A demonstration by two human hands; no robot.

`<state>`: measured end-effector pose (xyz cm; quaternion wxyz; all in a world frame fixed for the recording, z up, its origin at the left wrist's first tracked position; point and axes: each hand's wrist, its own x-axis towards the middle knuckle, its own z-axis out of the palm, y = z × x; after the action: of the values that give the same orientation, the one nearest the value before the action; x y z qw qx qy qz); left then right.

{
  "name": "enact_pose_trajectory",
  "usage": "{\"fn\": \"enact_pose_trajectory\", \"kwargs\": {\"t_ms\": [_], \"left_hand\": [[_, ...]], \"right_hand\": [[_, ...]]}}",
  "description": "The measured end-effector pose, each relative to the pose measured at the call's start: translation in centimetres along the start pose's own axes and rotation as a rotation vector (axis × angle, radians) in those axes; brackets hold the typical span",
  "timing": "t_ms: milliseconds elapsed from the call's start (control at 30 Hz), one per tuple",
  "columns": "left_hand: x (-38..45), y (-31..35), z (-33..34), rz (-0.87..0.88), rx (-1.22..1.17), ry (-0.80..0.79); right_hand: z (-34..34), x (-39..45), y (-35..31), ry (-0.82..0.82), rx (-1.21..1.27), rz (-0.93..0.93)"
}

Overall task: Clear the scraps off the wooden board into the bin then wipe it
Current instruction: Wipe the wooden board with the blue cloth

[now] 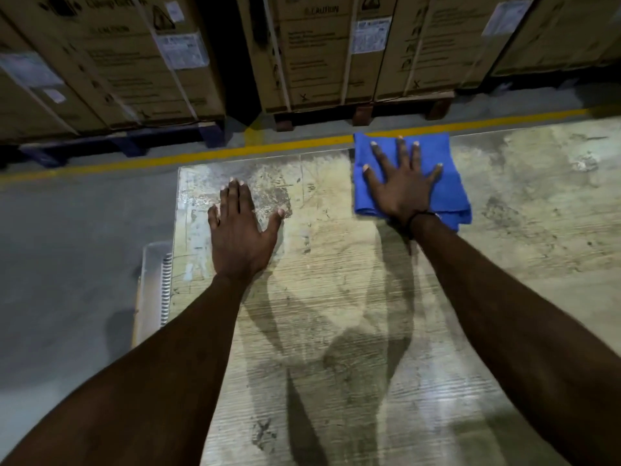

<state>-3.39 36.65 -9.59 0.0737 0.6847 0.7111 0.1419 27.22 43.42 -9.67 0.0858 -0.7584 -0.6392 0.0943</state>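
Fingers spread flat, the right hand (401, 183) presses a blue cloth (433, 153) onto the wooden board (336, 297). The left hand (237, 230) rests flat, fingers straight.

A single head-worn wide-angle camera looks forward and steeply down over the wooden board (336, 297), close enough that both forearms enter from the bottom corners. The board's near edge runs off the bottom of the view; its far edge and far-left corner lie mid-height. Beyond them, the view faces stacked cartons (319, 52), their lines bowed by the lens.
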Motion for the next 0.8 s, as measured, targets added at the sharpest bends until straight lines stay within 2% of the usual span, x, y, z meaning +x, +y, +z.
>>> {"fn": "enact_pose_trajectory", "kwargs": {"t_ms": [67,200,300,367,500,600,700,800], "left_hand": [[-0.1,-0.1,0.0,0.002,0.003,-0.005],[0.1,-0.2,0.0,0.007,0.000,-0.012],[0.0,-0.3,0.1,0.005,-0.004,-0.016],[-0.1,-0.3,0.0,0.007,-0.003,-0.014],[-0.1,-0.2,0.0,0.015,-0.007,-0.020],[-0.1,-0.2,0.0,0.013,-0.009,-0.011],[-0.1,-0.1,-0.1,0.013,-0.009,-0.005],[-0.2,0.0,-0.3,0.009,-0.012,-0.009]], "right_hand": [[1.6,-3.4,-2.5,0.032,-0.022,-0.058],[3.7,-14.2,-7.0,0.061,-0.082,-0.340],[3.6,-17.1,-6.7,0.039,-0.074,-0.439],[3.2,-13.9,-4.8,0.045,-0.087,-0.387],[0.3,-4.2,-0.4,0.006,-0.057,-0.122],[-0.3,-2.0,0.1,-0.014,-0.035,-0.027],[1.2,-7.0,-1.8,0.057,-0.033,-0.061],[2.4,-17.6,-4.7,0.054,-0.063,-0.231]]}}
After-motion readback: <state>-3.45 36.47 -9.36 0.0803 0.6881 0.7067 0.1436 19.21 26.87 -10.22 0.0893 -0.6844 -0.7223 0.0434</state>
